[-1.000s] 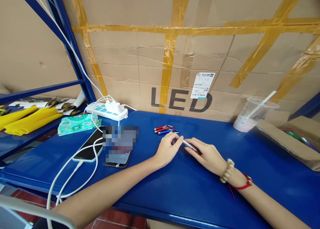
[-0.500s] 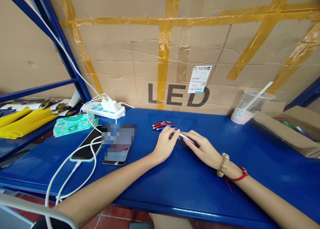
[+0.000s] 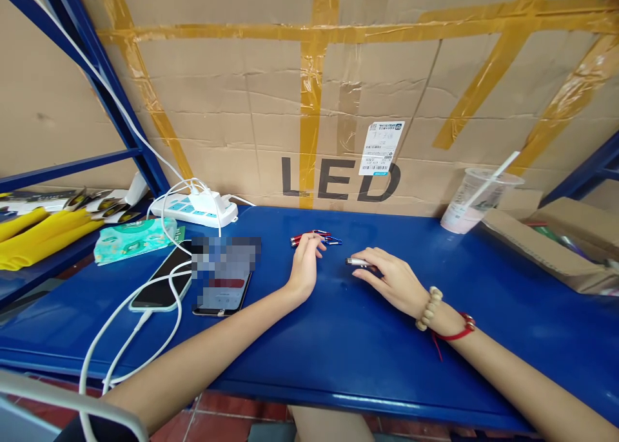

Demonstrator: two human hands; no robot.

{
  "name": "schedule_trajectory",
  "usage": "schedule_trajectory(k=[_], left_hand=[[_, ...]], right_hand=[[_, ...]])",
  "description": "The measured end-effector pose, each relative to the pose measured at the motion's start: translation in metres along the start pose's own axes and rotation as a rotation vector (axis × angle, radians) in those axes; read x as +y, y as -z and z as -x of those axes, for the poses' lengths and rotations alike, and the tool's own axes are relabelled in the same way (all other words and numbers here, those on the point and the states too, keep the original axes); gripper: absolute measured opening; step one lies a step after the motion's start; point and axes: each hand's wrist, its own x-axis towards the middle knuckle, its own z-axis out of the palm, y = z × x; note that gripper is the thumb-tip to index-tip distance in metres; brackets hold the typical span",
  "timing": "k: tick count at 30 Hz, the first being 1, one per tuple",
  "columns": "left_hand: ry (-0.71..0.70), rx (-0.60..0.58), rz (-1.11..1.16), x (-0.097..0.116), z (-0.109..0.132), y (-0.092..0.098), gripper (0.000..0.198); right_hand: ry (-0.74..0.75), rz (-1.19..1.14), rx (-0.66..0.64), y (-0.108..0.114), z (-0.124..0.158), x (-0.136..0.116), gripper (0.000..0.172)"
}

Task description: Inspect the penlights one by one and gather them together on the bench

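Observation:
My right hand [image 3: 394,278] is closed around a small silver penlight-like tube [image 3: 356,262]; one end sticks out past the thumb and fingers toward the left. My left hand [image 3: 306,267] holds nothing; it is open on its side, with its fingers loosely bent beside a red tube [image 3: 296,241] and a blue tube [image 3: 334,241] of similar shape. These lie together on the blue table [image 3: 309,345], partly covered by the left fingers. I cannot tell whether those fingers touch them.
Left of my hands are two phones [image 3: 162,287], white cables, a power strip [image 3: 213,215] and a green tissue pack [image 3: 135,241]. A plastic cup with a straw [image 3: 476,200] and an open cardboard box [image 3: 546,252] stand at right. A large taped carton [image 3: 217,120] backs the table.
My left hand has let go of the silver tube and moved left, toward the red and blue tubes. The right hand keeps the silver tube. The view has shifted slightly.

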Motion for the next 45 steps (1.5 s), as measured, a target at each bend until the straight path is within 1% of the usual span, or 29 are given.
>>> schedule_trajectory(k=[5,10,15,18,23,26,31,37,45], left_hand=[[0.015,-0.062,0.052,0.0036,0.0043,-0.0019,0.016],[0.020,-0.095,0.080,0.0030,0.0052,-0.0027,0.015],[0.018,-0.119,0.082,0.0035,0.0058,-0.0028,0.014],[0.012,-0.133,0.081,0.0040,0.0061,-0.0026,0.014],[-0.003,-0.149,0.083,0.0033,0.0062,-0.0025,0.015],[-0.017,-0.158,0.081,0.0028,0.0068,-0.0025,0.017],[-0.039,-0.189,0.062,0.0041,0.0082,-0.0024,0.015],[-0.042,-0.182,0.067,0.0070,0.0087,-0.0027,0.015],[-0.075,-0.187,0.064,0.0063,0.0080,-0.0023,0.017]], right_hand=[[0.039,0.015,-0.035,-0.0020,-0.0002,0.0016,0.035],[0.058,0.010,-0.025,-0.0033,0.0000,0.0022,0.032],[0.020,0.024,-0.026,-0.0041,-0.0004,0.0022,0.028],[0.012,0.031,-0.023,-0.0048,0.0003,0.0048,0.031],[0.050,0.039,-0.024,-0.0062,0.0010,0.0085,0.038],[0.049,0.035,-0.048,-0.0066,0.0005,0.0086,0.037],[0.006,-0.007,-0.055,-0.0057,-0.0002,0.0083,0.035],[-0.083,-0.036,-0.098,-0.0049,-0.0013,0.0068,0.031],[-0.104,-0.067,-0.110,-0.0058,-0.0016,0.0010,0.032]])
